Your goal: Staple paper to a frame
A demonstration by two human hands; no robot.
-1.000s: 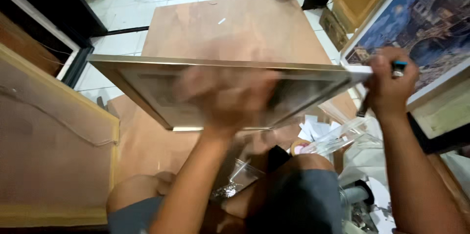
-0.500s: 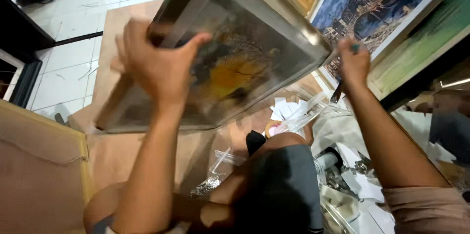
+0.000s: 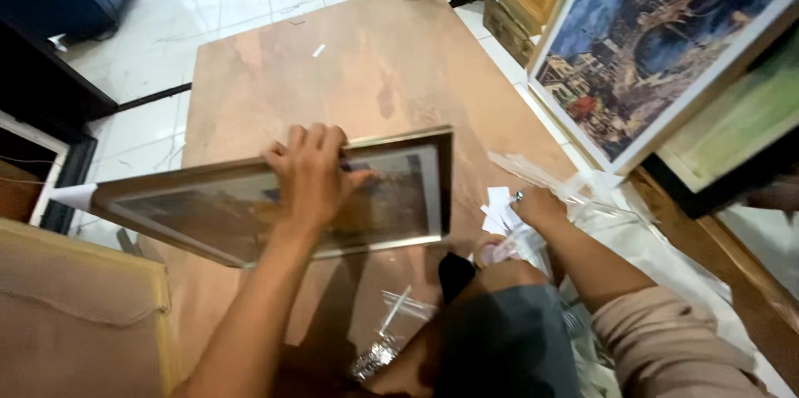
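Framing in hand: left hand [image 3: 312, 175] grips the framed picture's [image 3: 283, 198] top edge above the board [image 3: 333, 57], right hand [image 3: 537, 206] rummages among paper scraps [image 3: 498, 208], its grasp unclear, so steadying seems next.

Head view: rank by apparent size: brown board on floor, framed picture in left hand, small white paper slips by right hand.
1. Brown board
2. Framed picture, held by the left hand; nearer the camera, so unsure
3. White paper slips beside the right hand

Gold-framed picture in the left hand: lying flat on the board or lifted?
Lifted and tilted. The left hand grips the gold-framed picture at its top edge, above the brown board.
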